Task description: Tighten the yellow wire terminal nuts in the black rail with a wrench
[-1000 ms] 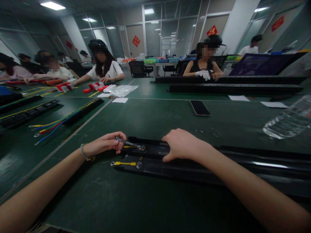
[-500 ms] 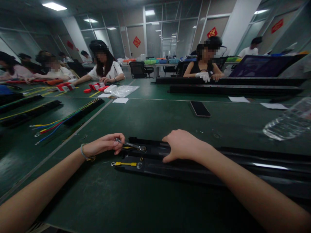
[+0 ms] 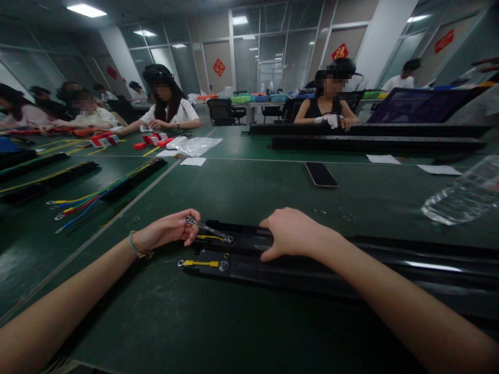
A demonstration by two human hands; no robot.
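The light is dim and greenish; ceiling panels (image 3: 86, 10) at far left and middle glow blown-out white; shadows on the table (image 3: 241, 192) are soft; pale glare streaks the black rail (image 3: 429, 265) near right; the edges bow and smear, and the bottle (image 3: 460, 200) is blurred.

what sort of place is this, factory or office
Probably an electrical assembly workshop: people sit along green work tables, coloured wires with ring terminals lie on one, and the left hand holds a small wrench to a long black housing under the right hand.
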